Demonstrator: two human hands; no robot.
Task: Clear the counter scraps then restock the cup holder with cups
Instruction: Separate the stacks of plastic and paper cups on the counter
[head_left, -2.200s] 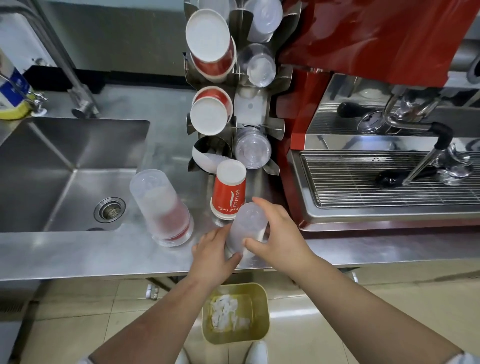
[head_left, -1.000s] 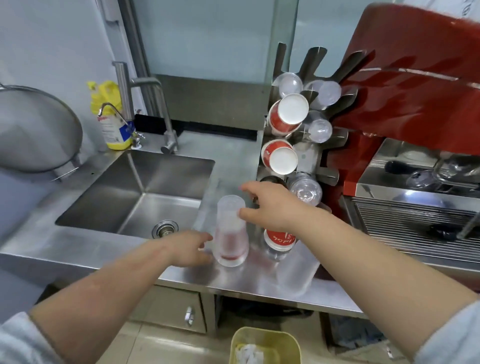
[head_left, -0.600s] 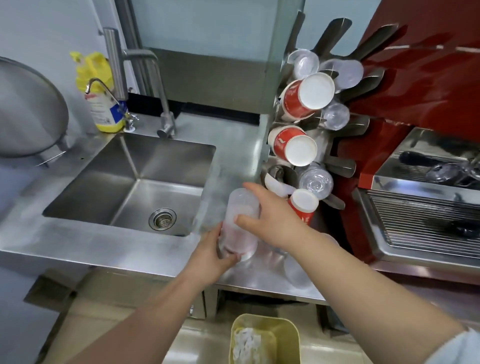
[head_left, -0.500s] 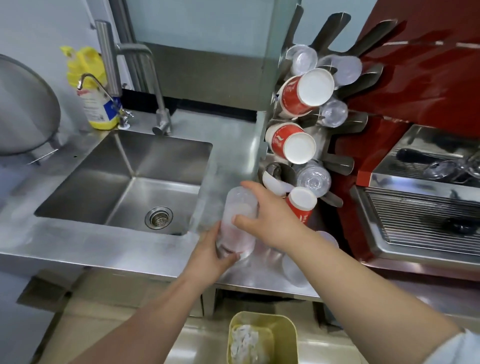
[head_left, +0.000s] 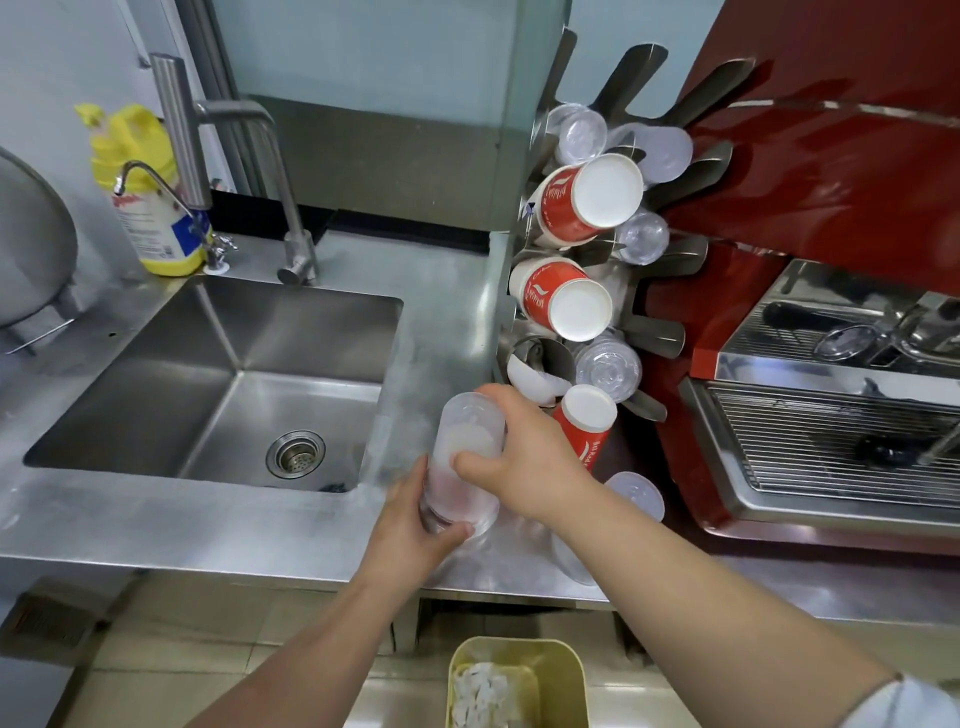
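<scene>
Now the stack of clear plastic cups (head_left: 465, 467) stands upside down near the front edge of the steel counter (head_left: 208, 530), just right of the sink (head_left: 223, 374), and both hands are on it. The left hand (head_left: 410, 530) curls around the wide lower end, thumb across the rim. The right hand (head_left: 524, 462) grips the upper half from the right, thumb on the near side and fingers wrapped behind. A reddish tint shows through the lower part of the stack.

Just right of it stands a stack of red paper cups (head_left: 584, 431), bases up, partly behind the right hand. Another clear stack (head_left: 636, 493) lies on the counter behind the right forearm. The cup holder (head_left: 660, 332) behind them has two slots filled with red paper cups (head_left: 566, 301), several with clear cups (head_left: 605, 369), and its lowest left slot (head_left: 535, 364) holds only a white piece at its mouth. The sink basin shows a drain (head_left: 295, 453) and nothing else. Below the counter, a yellow bin (head_left: 550, 670) holds crumpled white scraps (head_left: 480, 696).

Compared with half a second ago, both hands keep the same hold on the clear stack, which leans a little more to the right at its top. A second ago the left hand lay flat on the counter beside it.
</scene>
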